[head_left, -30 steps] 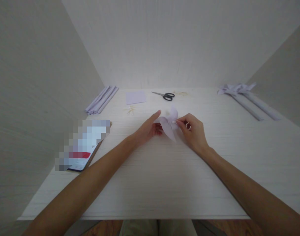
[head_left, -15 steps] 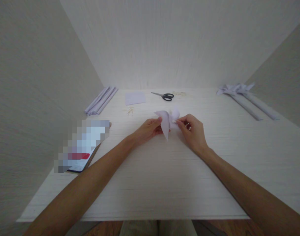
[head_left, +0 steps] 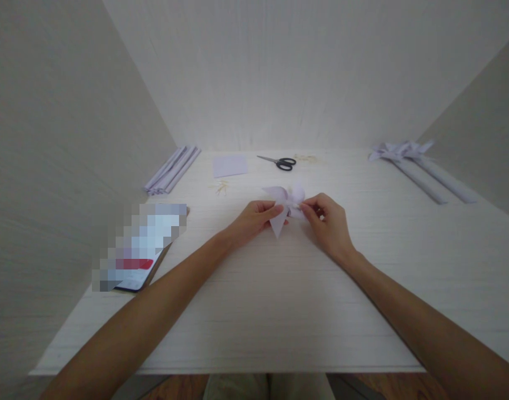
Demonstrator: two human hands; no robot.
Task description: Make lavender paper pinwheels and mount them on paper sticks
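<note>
While left fingers [head_left: 274,211] grip paper pinwheel [head_left: 278,226], right fingers [head_left: 311,213] pinch it near centre.

I see phone [head_left: 152,244], screen lit, lying near left wall [head_left: 71,139]; black-handled scissors [head_left: 279,163] near back wall [head_left: 263,72]; wooden floor [head_left: 181,387] below.

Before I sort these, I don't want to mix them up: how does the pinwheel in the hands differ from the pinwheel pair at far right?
The held pinwheel is between the left hand and right hand; the pinwheel pair lies on the table. The held pinwheel shows no long stick; the pinwheel pair has two sticks. Both have pale, pointed blades.
</note>
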